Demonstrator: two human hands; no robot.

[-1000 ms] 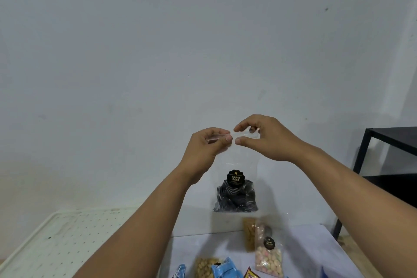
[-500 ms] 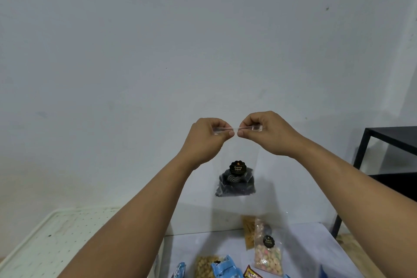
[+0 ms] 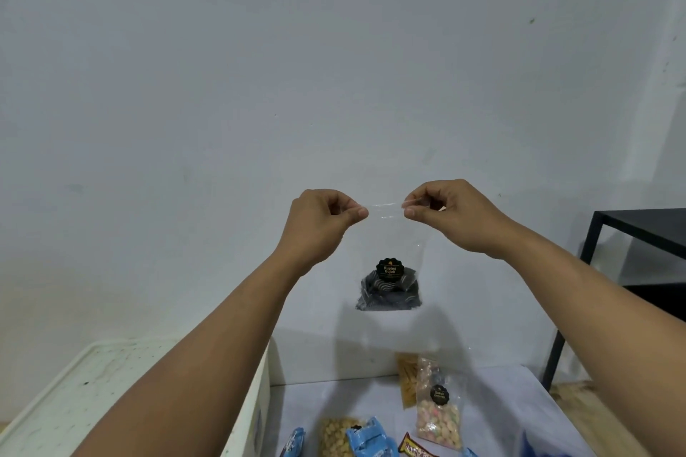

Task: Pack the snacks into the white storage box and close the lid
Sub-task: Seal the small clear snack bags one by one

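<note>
A clear plastic snack bag [image 3: 388, 287] with dark striped crackers at its bottom and a round black label hangs in the air in front of the wall. My left hand [image 3: 320, 224] pinches the left end of its top strip and my right hand [image 3: 451, 213] pinches the right end, stretching the strip flat between them. Below on the white table [image 3: 512, 404] lie other snacks: a pastel-coloured candy bag [image 3: 440, 415], a yellow stick-snack bag [image 3: 407, 378], a peanut bag [image 3: 334, 436] and blue wrappers [image 3: 365, 440]. The white storage box [image 3: 256, 412] stands at the lower left, mostly behind my left arm.
A white dotted surface [image 3: 92, 390] tops the box area at the lower left. A black metal frame table [image 3: 638, 230] stands at the right by the wall. A brown-and-yellow wrapper [image 3: 415, 451] lies at the bottom edge.
My hands have slid apart along the bag's top strip, from touching at the middle to its two ends. The bag has been lifted slightly higher.
</note>
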